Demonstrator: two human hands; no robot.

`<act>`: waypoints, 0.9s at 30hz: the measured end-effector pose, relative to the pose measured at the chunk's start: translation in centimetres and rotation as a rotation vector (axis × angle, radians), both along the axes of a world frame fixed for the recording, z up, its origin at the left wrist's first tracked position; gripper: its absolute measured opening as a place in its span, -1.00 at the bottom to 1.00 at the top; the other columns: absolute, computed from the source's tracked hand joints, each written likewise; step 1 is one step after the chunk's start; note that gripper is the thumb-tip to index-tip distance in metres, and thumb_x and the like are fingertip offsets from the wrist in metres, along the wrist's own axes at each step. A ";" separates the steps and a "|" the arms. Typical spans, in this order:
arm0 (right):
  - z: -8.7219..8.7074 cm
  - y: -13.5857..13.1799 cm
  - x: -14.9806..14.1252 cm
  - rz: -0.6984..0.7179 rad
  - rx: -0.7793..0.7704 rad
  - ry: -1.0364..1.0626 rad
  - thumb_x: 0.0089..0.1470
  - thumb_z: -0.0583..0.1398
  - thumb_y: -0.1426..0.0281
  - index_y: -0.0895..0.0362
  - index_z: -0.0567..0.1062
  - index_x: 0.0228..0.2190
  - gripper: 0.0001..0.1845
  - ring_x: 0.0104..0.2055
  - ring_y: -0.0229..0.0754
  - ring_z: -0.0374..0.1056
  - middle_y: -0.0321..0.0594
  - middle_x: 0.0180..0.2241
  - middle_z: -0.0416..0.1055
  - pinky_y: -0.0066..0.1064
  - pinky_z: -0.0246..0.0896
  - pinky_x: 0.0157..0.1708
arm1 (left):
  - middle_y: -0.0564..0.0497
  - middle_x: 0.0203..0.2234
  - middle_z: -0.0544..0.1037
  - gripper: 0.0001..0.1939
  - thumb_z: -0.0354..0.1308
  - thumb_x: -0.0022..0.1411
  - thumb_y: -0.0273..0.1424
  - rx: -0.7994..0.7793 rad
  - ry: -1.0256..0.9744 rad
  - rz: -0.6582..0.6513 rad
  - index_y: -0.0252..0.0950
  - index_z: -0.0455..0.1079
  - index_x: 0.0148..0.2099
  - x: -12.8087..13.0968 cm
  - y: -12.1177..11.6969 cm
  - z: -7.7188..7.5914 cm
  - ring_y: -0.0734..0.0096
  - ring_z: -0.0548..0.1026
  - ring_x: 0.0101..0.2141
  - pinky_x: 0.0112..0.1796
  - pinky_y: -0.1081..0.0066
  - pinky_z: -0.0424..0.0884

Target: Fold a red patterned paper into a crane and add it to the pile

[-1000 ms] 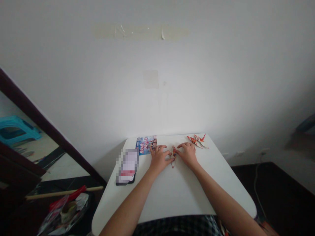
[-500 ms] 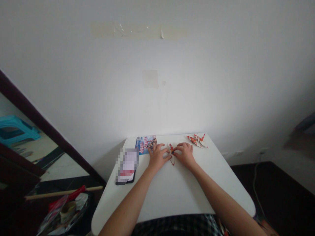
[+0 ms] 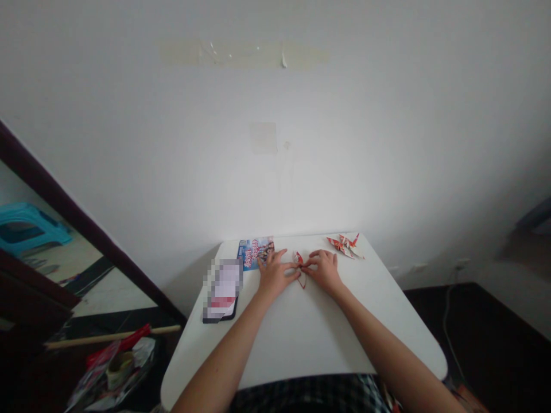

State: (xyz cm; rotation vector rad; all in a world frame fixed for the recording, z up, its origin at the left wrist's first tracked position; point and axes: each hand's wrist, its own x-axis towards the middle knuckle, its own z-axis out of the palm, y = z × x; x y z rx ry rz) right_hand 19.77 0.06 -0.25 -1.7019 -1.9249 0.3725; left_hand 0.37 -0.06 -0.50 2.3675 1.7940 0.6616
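A small piece of folded red-and-white paper (image 3: 298, 257) is between my two hands near the far half of the white table (image 3: 310, 332). My left hand (image 3: 273, 275) has its thumb and index finger at the paper's left side, with the other fingers spread over the table and a leaflet's edge. From the right, my right hand (image 3: 323, 271) pinches the paper's middle with curled fingers. A thin reddish edge of the paper shows below the fingertips; its middle is hidden by them. Several folded red-and-white paper pieces, shaped like origami birds (image 3: 344, 246), lie at the far right corner.
A blue printed leaflet (image 3: 250, 252) lies at the table's far left. Nearer stands a phone (image 3: 224, 292) with a blurred screen, flat by the left edge. The wall (image 3: 344, 143) rises behind the table. On the floor at left is a bin with rubbish (image 3: 120, 370) and a stick.
My fingertips have drawn closer together over the paper's middle, covering a dark patch seen before. The paper's upper part now looks rounder and more open to view.
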 end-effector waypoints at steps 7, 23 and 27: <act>0.0 0.2 0.5 0.042 -0.024 0.004 0.09 0.39 0.17 -0.20 0.70 -0.25 -0.86 0.23 0.04 0.17 -0.24 0.05 0.44 0.10 -0.24 0.32 | 0.09 0.38 0.30 -0.69 0.30 0.19 0.05 0.028 0.036 0.019 0.28 0.61 -0.01 -0.1 -0.2 0.3 -0.24 0.15 0.36 0.29 -0.50 -0.21; -0.6 0.5 0.4 0.045 -0.023 -0.012 0.13 0.35 0.15 -0.21 0.69 -0.20 -0.83 0.23 0.08 0.18 -0.24 0.08 0.43 0.15 -0.23 0.32 | 0.08 0.42 0.23 -0.53 0.22 0.21 0.13 -0.020 0.087 0.051 0.39 0.45 0.17 -0.1 0.4 0.1 -0.25 0.07 0.39 0.26 -0.53 -0.31; -0.7 0.7 0.7 0.053 -0.011 -0.017 0.13 0.35 0.15 -0.20 0.69 -0.21 -0.84 0.24 0.07 0.18 -0.23 0.06 0.44 0.14 -0.22 0.32 | 0.03 0.39 0.28 -0.57 0.22 0.25 0.07 0.033 0.079 0.015 0.30 0.50 0.16 0.2 0.2 -0.2 -0.20 0.10 0.37 0.28 -0.51 -0.28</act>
